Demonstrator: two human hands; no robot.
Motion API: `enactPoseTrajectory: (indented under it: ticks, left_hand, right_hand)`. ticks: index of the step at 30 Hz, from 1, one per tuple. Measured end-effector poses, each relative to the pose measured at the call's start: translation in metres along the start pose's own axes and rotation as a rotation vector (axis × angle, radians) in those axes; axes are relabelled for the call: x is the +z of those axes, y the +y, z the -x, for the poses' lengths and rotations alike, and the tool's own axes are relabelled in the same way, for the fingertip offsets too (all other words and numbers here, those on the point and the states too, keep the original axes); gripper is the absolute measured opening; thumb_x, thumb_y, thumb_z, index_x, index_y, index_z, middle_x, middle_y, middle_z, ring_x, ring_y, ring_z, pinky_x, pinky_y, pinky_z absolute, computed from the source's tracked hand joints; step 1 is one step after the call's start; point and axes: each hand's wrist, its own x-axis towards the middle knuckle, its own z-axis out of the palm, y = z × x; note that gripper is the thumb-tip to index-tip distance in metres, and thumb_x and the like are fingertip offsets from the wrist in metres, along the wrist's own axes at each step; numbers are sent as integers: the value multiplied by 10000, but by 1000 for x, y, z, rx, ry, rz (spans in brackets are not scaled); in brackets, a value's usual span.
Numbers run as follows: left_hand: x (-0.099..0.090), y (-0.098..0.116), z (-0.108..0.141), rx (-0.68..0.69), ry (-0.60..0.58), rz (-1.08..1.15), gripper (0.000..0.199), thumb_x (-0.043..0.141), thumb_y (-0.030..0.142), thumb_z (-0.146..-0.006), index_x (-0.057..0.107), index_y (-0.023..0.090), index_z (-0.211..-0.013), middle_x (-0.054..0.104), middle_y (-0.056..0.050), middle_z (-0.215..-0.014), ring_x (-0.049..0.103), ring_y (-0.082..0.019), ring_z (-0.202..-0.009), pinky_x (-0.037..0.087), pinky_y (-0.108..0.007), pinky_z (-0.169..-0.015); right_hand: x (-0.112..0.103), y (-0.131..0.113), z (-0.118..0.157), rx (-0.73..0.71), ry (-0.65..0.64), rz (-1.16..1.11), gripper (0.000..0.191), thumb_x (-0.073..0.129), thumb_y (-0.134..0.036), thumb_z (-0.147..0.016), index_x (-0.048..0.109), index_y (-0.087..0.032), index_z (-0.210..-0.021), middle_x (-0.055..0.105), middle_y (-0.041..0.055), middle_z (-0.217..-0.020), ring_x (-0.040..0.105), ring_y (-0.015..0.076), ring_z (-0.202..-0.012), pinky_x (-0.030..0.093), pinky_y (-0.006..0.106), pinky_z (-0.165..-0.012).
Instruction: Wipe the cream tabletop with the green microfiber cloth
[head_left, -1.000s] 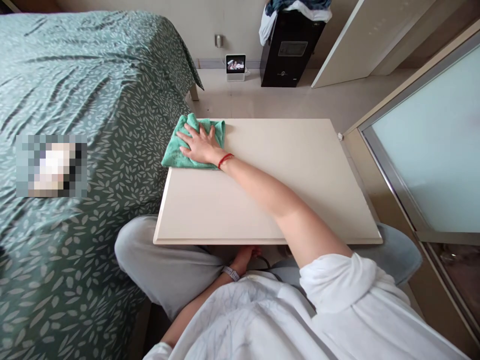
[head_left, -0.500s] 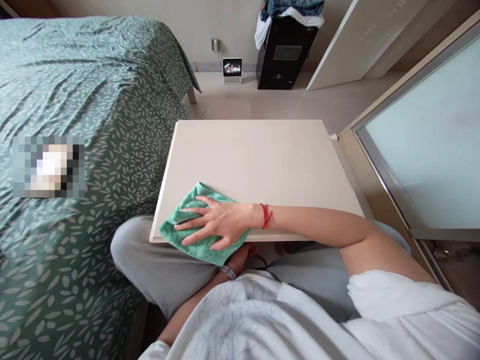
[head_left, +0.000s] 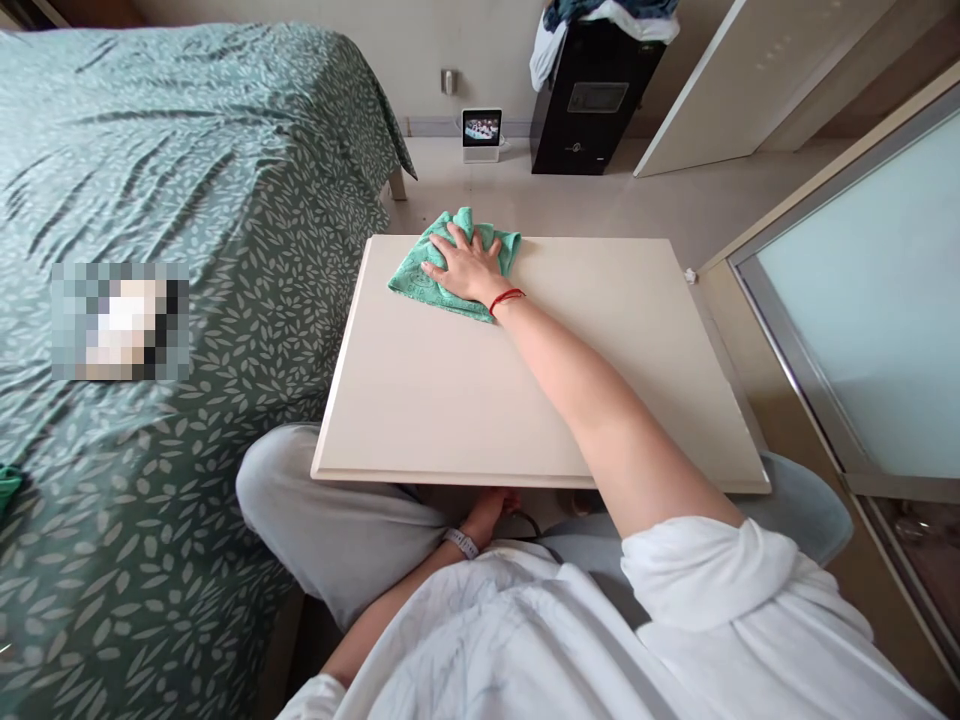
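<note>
My right hand, with a red string bracelet at the wrist, lies on a green cloth. Its fingers are spread and press the cloth onto the far left part of a cream tabletop. The cloth is bunched near the fingertips, and part of it pokes past the far edge. Below the near edge of the table, my left hand rests by my lap, a pale watch strap at its wrist. The tabletop and shadow hide much of its fingers, and a thin dark loop shows beside it.
On the left stands a bed with a green leaf-patterned sheet, a blurred patch on it. A small screen and a black cabinet topped with clothes are by the far wall. A frosted sliding panel borders the right side.
My right hand has slid the green cloth from the table's near left corner to its far left edge, stretching the arm out. The cloth has bunched up. My left hand stays put.
</note>
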Motion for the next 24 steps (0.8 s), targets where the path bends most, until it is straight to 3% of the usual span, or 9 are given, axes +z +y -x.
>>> enactPoseTrajectory:
  ticks: [4, 8, 11, 14, 19, 21, 24]
  left_hand:
    - [1, 1, 1, -6, -5, 0, 156, 436, 191, -624, 533, 111, -716, 601, -95, -682, 546, -129, -582, 415, -255, -629]
    - [1, 3, 3, -5, -32, -9, 205, 441, 221, -626, 539, 118, -774, 602, -90, -697, 547, -124, -588, 399, -236, -600]
    - [1, 5, 3, -1, -49, -19, 228, 455, 237, -622, 540, 117, -796, 596, -83, -701, 539, -114, -582, 385, -223, -584]
    - [2, 5, 5, 5, -64, -25, 243, 463, 254, -618, 542, 114, -800, 591, -83, -711, 537, -117, -602, 381, -222, -588]
    - [3, 6, 8, 25, -65, -4, 247, 464, 263, -615, 548, 103, -783, 584, -97, -720, 539, -137, -622, 400, -249, -614]
    - [3, 5, 8, 44, -58, 14, 254, 454, 275, -624, 547, 102, -785, 582, -103, -751, 542, -144, -638, 410, -263, -634]
    - [1, 2, 5, 46, -62, 15, 256, 451, 278, -628, 548, 103, -788, 587, -106, -771, 548, -147, -656, 412, -261, -649]
  right_hand:
    - [-2, 2, 5, -38, -40, -3, 816, 509, -491, -1185, 388, -156, -1919, 167, 231, -2023, 143, 592, -1832, 97, 935, -1372]
    - [8, 7, 31, -182, -85, -3, 828, 559, -538, -1161, 424, -223, -1914, 197, 188, -2026, 180, 592, -1824, 80, 936, -1373]
    - [22, 7, 70, -334, -73, -3, 808, 618, -552, -1142, 487, -274, -1889, 281, 167, -2010, 254, 579, -1804, 92, 904, -1391]
    - [33, -1, 126, -470, -61, 17, 782, 669, -517, -1130, 527, -301, -1868, 357, 160, -1984, 313, 545, -1792, 125, 871, -1411]
    - [32, -8, 214, -690, -115, 49, 788, 787, -513, -1066, 603, -366, -1818, 459, 125, -1938, 377, 502, -1781, 283, 819, -1407]
    - [28, -3, 230, -767, -156, 45, 786, 818, -502, -1047, 626, -385, -1800, 505, 116, -1912, 412, 499, -1763, 321, 815, -1391]
    - [21, 9, 222, -828, -220, 38, 730, 763, -499, -1095, 627, -371, -1800, 518, 104, -1905, 432, 489, -1748, 295, 807, -1399]
